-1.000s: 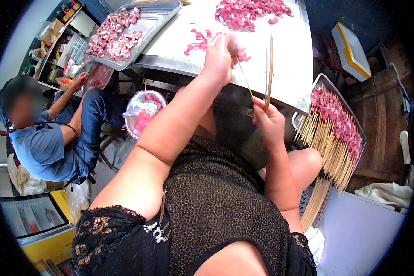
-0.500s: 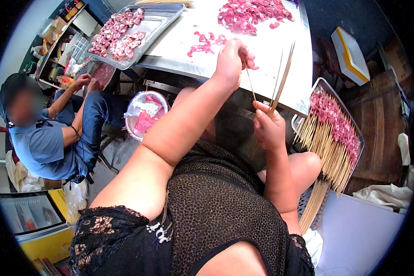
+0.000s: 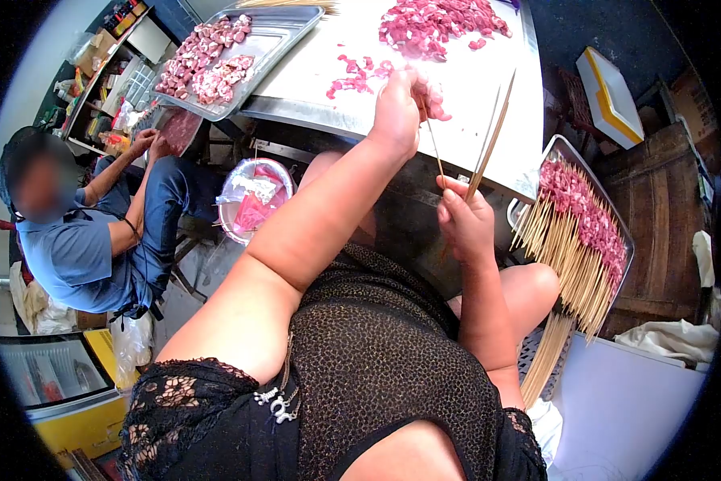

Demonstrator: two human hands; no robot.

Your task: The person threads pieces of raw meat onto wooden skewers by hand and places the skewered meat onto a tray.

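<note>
My left hand [image 3: 399, 112] is closed at the table's near edge, with pink meat pieces [image 3: 436, 104] at its fingertips. From those fingers a thin bamboo skewer [image 3: 435, 148] slants down to my right hand [image 3: 466, 226], which pinches its lower end. The same right hand is wrapped round several more bamboo skewers [image 3: 493, 136], which point up over the white table top [image 3: 312, 88]. Beyond my left hand lie a few scattered meat pieces [image 3: 359, 78] and a larger heap of cut meat [image 3: 441, 26]. My fingers partly hide the skewer's tip.
At left stands a metal tray [image 3: 284, 48] of meat chunks. A lined bucket [image 3: 253, 228] sits below it, near a seated person [image 3: 80, 240] whose hands are at another meat tray. On the right, a tray [image 3: 629, 232] holds many loaded skewers, above a bundle of bare skewers [image 3: 548, 357].
My right hand has shifted slightly left and down, with its skewers. The meat at my left fingertips shows a little more; that hand has barely moved.
</note>
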